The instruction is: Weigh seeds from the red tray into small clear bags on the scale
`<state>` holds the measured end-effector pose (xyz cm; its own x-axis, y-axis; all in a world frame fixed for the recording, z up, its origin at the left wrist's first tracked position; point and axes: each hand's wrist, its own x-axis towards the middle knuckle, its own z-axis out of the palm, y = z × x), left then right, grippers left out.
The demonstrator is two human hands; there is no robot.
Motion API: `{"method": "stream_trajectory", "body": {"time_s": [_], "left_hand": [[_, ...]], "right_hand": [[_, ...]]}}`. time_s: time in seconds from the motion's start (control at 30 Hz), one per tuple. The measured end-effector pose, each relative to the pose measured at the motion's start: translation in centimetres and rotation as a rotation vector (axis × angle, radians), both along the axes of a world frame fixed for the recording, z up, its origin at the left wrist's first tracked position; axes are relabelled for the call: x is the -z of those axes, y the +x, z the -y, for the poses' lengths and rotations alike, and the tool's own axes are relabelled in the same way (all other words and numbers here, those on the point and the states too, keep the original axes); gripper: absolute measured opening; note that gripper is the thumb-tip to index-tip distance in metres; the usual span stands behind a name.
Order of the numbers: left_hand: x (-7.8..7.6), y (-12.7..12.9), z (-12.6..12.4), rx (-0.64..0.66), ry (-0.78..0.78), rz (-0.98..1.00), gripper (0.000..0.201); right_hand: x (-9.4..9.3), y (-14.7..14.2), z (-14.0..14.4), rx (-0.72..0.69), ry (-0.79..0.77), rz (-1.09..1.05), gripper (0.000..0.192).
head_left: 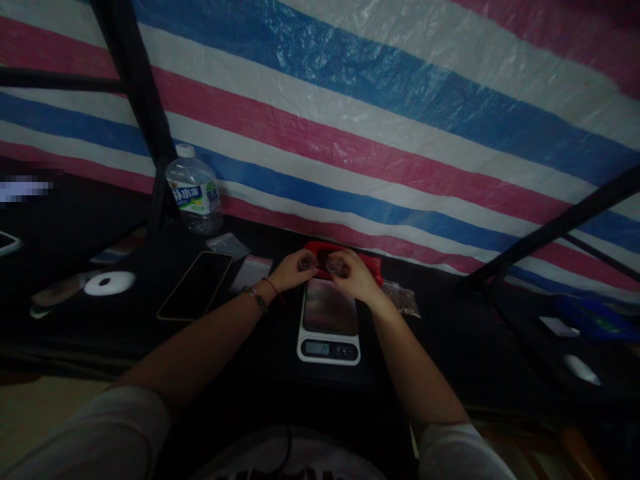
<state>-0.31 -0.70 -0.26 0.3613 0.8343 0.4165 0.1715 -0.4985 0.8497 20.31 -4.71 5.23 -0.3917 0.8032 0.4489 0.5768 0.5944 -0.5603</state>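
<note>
The left hand [295,270] and the right hand [350,272] meet above the far end of a small white scale [329,325], almost touching. Each grip is curled shut around something small and pale pinched at the fingertips; it looks like a small clear bag [320,264], but the dim light and the fingers over it make its shape and contents hard to tell. Just behind the grip lies a red pouch [367,261], mostly hidden by the two hands so only its top edge and right end show. The scale sits on the dark surface [450,333] directly under and nearer than the grip, its plate bare and its display too dark to read.

Left of the grip lie a flat packet [250,272], a dark phone [196,285], and farther off a white roll of tape [109,283]. A water bottle [194,193] stands beyond these, against the striped tarp [380,100]. Right of the grip, touching the pouch's end, rests another small clear bag with brownish bits [404,300]. Objects at the far right edge are too dark to identify. The left wrist wears a bracelet [256,299] and a red string.
</note>
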Motion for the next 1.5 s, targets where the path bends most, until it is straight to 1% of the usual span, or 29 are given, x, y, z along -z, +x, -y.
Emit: {"method": "stream_trajectory", "body": {"time_s": [0.07,0.13,0.2,0.27,0.33,0.37,0.43,0.5,0.6,0.67,0.77,0.83,0.9,1.0,1.03,1.13,1.17,1.23,1.27,1.33,1.5], "left_hand": [[0.0,0.0,-0.2,-0.002,-0.082,0.082,0.034],[-0.1,-0.1,-0.3,0.023,-0.195,0.204,0.039],[-0.3,-0.1,-0.3,0.095,-0.313,0.331,0.045],[-0.5,-0.2,-0.1,0.201,-0.411,0.426,0.047],[-0.6,-0.1,0.2,0.3,-0.483,0.489,0.048],[-0.7,-0.1,0.4,0.335,-0.514,0.518,0.046],[-0.7,-0.1,0.7,0.368,-0.575,0.564,0.041],[-0.5,-0.1,0.9,0.356,-0.626,0.577,0.038],[-0.3,-0.3,0.7,0.283,-0.664,0.535,0.045],[-0.2,-0.5,0.4,0.228,-0.662,0.541,0.052],[-0.1,-0.5,-0.3,0.195,-0.586,0.63,0.055],[-0.1,-0.5,-0.5,0.204,-0.505,0.639,0.053],[-0.1,-0.5,-0.7,0.193,-0.434,0.573,0.052],[-0.2,-0.5,-0.7,0.113,-0.367,0.449,0.049],[-0.3,-0.5,-0.7,0.087,-0.353,0.425,0.048],[-0.5,-0.5,-0.6,0.033,-0.322,0.395,0.046],[-0.5,-0.5,-0.6,0.021,-0.311,0.388,0.047],[-0.5,-0.4,-0.7,0.018,-0.297,0.373,0.047],[-0.5,-0.4,-0.7,0.022,-0.294,0.369,0.047],[-0.4,-0.4,-0.8,0.011,-0.289,0.376,0.048],[-0.1,-0.6,-1.4,-0.169,-0.251,0.371,0.044]], "right_hand": [[0.4,0.8,1.2,-0.018,-0.066,0.021,0.04],[0.6,1.5,2.3,-0.043,-0.123,0.108,0.038],[0.5,2.0,3.1,-0.066,-0.134,0.196,0.041],[0.0,2.1,3.2,-0.084,-0.097,0.209,0.047],[-1.0,1.7,2.6,-0.093,-0.028,0.153,0.048],[-1.5,1.2,2.0,-0.098,0.014,0.124,0.045],[-2.4,-0.1,0.8,-0.123,0.076,0.115,0.038],[-3.0,-1.6,-0.6,-0.172,0.092,0.161,0.031],[-3.5,-3.1,-2.3,-0.279,0.087,0.255,0.012],[-3.8,-3.4,-3.0,-0.293,0.1,0.241,0.005],[-4.2,-3.2,-3.7,-0.166,0.138,0.103,0.006],[-4.2,-3.1,-3.9,-0.127,0.127,0.064,0.006],[-3.9,-3.2,-4.1,-0.137,0.097,0.055,0.006],[-2.9,-3.3,-4.4,-0.127,0.067,-0.004,0.007],[-2.5,-3.3,-4.5,-0.103,0.059,-0.039,0.009],[-1.6,-3.1,-4.8,0.001,-0.019,-0.146,0.027],[-1.4,-2.9,-4.7,0.021,-0.061,-0.159,0.028],[-1.3,-2.7,-4.6,0.022,-0.136,-0.14,0.02],[-1.3,-2.6,-4.5,0.016,-0.158,-0.123,0.017],[-1.3,-2.4,-4.2,0.028,-0.171,-0.115,0.016],[-0.9,-2.1,-4.3,0.112,-0.146,-0.134,0.015]]}}
